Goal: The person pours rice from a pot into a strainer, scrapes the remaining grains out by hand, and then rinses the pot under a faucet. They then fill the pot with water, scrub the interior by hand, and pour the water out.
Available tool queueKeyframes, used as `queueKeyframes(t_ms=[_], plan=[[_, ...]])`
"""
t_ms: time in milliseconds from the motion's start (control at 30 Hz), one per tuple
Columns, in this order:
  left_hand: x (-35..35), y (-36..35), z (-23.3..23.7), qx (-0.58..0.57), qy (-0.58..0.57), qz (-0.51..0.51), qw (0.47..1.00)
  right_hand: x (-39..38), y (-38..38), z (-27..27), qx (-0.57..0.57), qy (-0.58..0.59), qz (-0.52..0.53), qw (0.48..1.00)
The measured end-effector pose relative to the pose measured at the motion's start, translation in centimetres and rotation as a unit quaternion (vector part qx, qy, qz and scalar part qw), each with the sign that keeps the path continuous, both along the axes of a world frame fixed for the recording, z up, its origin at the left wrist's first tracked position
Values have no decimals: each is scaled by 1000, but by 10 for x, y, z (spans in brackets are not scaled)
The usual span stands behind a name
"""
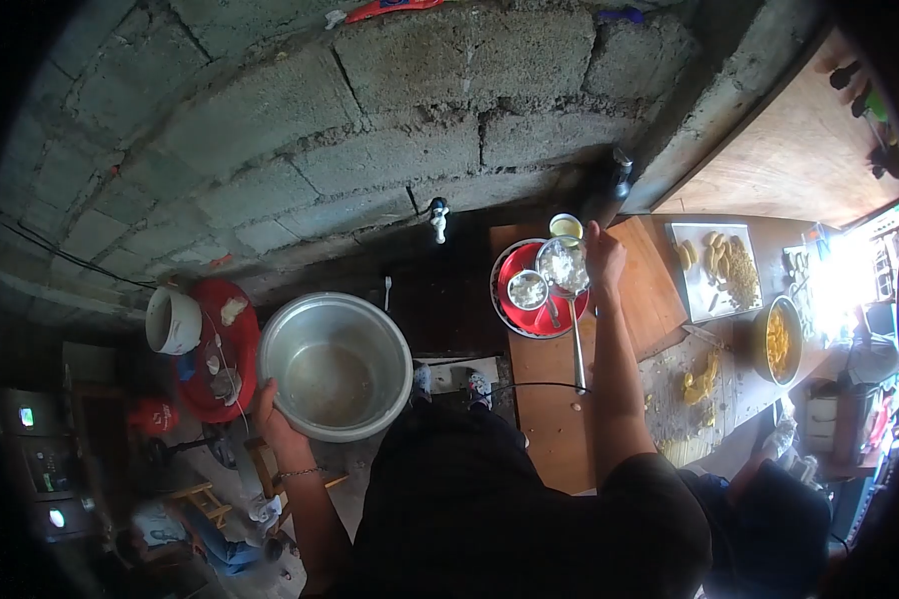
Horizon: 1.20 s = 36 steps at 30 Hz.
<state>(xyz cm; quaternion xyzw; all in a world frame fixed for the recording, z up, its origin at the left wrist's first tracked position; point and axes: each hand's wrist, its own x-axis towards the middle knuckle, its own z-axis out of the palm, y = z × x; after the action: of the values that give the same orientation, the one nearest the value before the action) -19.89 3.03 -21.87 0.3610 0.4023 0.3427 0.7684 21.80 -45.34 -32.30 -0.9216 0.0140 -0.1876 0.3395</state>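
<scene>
My left hand (278, 424) grips the rim of a large metal pot (397, 339), thumb over the edge. A thin pool of liquid seems to lie at its bottom. My right hand (606, 260) is closed at the side of a small round bowl of white food (565, 266), above a red tray (514, 262). Beside it on the tray sits a cup of white food (527, 291). A long-handled metal utensil (578, 349) reaches down from the bowl toward me. Behind stands a cup of pale yellow contents (566, 226).
A wall tap (439, 220) sticks out of the block wall. At left are a red basin (242, 299) and white bucket (173, 321). On the right stand a white tray (714, 270) with food pieces and a bowl of yellow pieces (779, 339). Another person (769, 519) is at lower right.
</scene>
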Motion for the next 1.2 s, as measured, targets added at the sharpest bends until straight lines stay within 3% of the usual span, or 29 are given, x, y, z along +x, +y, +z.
queueKeyframes(t_ms=[100, 200, 233, 267, 333, 400, 533, 767, 1000, 1133, 1200], plan=[[-4, 7, -9, 39, 4, -33, 999, -19, 7, 48, 120, -15, -16, 992], [6, 5, -7, 0, -36, -61, 997, -10, 9, 7, 132, -57, -3, 990], [9, 6, -9, 6, -29, -59, 998, -11, 10, 2, 25, 37, 21, 999], [13, 6, -12, 13, -22, -52, 998, 1, -5, -41, -141, 2, 150, 978], [23, 5, 0, 43, -53, -47, 997, -13, 9, -45, -156, 62, 128, 977], [31, -7, 21, 71, -90, -60, 992, -19, 28, -25, -32, 55, 162, 985], [38, -22, 55, 105, -111, -94, 984, -80, 96, 72, 80, 68, 231, 967], [35, -16, 66, 122, -137, -91, 979, -129, 172, 86, 173, 100, 328, 923], [37, 7, 34, 96, -84, -72, 989, -113, 199, 70, 151, 173, 329, 916], [45, 27, -32, 53, -11, -60, 997, -76, 231, 27, 134, 153, 322, 925], [61, 37, -68, 35, 81, -66, 994, -41, 255, 7, 135, 266, 275, 914]])
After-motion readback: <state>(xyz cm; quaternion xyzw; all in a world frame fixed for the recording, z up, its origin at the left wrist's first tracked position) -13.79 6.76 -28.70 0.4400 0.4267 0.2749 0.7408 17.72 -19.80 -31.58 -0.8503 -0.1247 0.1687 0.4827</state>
